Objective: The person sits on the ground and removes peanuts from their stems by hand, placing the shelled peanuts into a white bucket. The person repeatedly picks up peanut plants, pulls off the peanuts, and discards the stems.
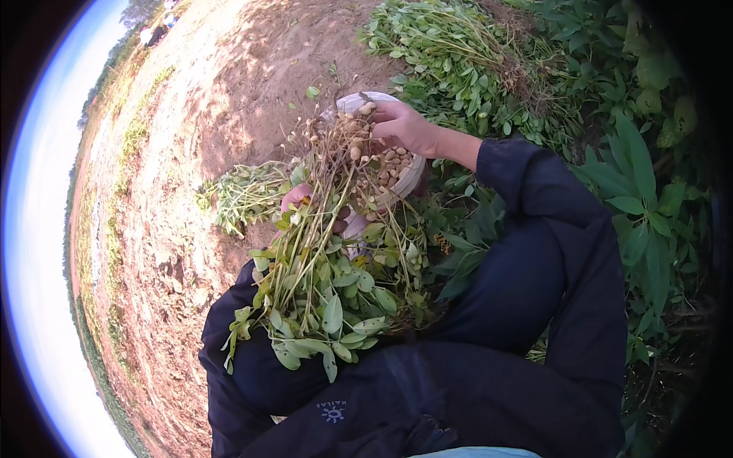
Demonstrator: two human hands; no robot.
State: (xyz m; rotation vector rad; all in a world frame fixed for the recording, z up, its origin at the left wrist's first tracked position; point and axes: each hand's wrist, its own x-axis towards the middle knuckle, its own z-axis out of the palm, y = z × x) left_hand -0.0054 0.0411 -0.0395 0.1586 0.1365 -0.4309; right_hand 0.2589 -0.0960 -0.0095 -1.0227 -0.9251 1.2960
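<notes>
A bunch of uprooted peanut plants lies across my lap, its leaves toward me and its roots pointing away. My left hand is closed around the stems, partly hidden by them. Over a white bucket, my right hand is at the root end, with its fingers bent against the peanut pods hanging there. Whether the fingertips pinch a pod is hidden. Inside the bucket lie many loose peanuts, heaped near the rim.
A large pile of peanut plants lies beyond the bucket to the right. A smaller bundle rests on bare soil at the left. Leafy weeds grow close on my right. People are far off at the upper left.
</notes>
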